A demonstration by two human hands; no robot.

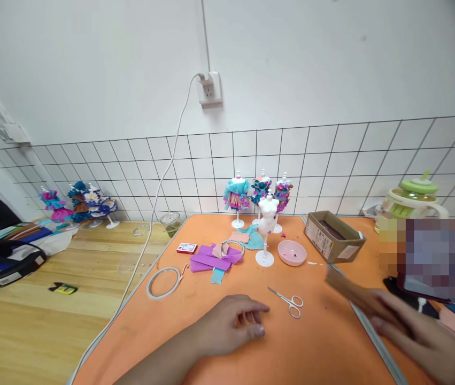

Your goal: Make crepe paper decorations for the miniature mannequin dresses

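My left hand (235,326) hovers over the orange tabletop, its fingers loosely curled and the thumb apart, with nothing between them. Just right of its fingertips lies a pair of small scissors (290,303) with white handles. At the lower right, my right hand (423,331) is smeared by motion and grips a flat brown strip (349,286) that points toward the middle of the table; its material is not clear. Beyond the scissors stands a bare white mannequin (268,216) on a round base. Beside it sits a pink bowl (292,253) with tiny bits inside.
Purple crepe paper (211,259), a tape roll (163,283) and a small red-and-white box (187,248) lie left. Dressed mannequins (237,195) line the wall. A cardboard box (333,238), a jug (411,200) and a blurred-out screen (431,262) stand right. A white cable (153,206) hangs left.
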